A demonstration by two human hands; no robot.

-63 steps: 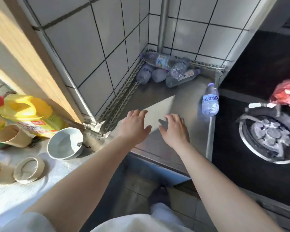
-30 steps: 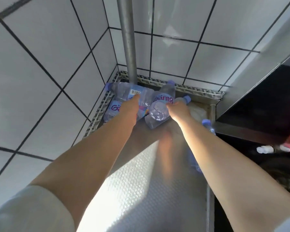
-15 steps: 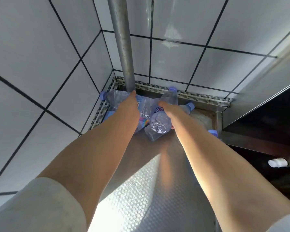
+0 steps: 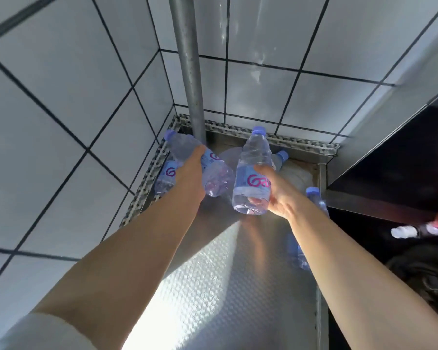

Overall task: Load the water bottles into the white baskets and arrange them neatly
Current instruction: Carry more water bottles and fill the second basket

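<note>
Two water bottles are leaving the corner of the steel bench [image 4: 213, 286]: the left hand [image 4: 190, 173] is gripping one [image 4: 200, 162], the right hand [image 4: 276, 195] another [image 4: 253, 173]. Several bottles are lying behind; no white basket is showing, so loading is barely starting.

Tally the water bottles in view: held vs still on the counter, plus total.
Held: 2, one in the left hand, one in the right hand
On the counter: 3 visible, more may be hidden
Total: 5
</note>
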